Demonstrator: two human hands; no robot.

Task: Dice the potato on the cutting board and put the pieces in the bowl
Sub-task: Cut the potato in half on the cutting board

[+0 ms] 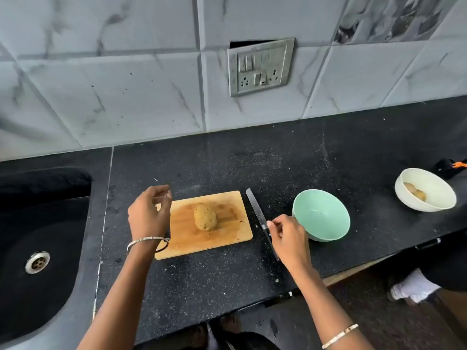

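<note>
One potato (pixel 205 217): whole, skin on, lying near the middle of the cutting board (pixel 227 238), with nothing touching it.
Head view, bench (pixel 278 168): dark and speckled. The board sits mid-bench, the knife (pixel 256 210) just beside its right edge, and the green bowl (pixel 326 223) a little further right with nothing in it.
Left hand (pixel 149 213): hangs above the board's left edge, fingers loosely curled, holding nothing.
Right hand (pixel 288 236): thumb and fingers curl round the knife's dark handle. The blade lies flat on the bench, tip pointing away.
Stage: no cut shows, so I judge the dicing not begun.
Handling: probably firm, dense and rounded, so apt to roll under the blade. The skin looks dry, but cut faces will likely be wet and slippery.
Where to hold: pin it from above at the end away from the cut, fingertips tucked. Halve it first so it rests on a flat face.
Elsewhere: white bowl (pixel 444 195) at far right with potatoes inside; sink (pixel 38 236) at left.
</note>
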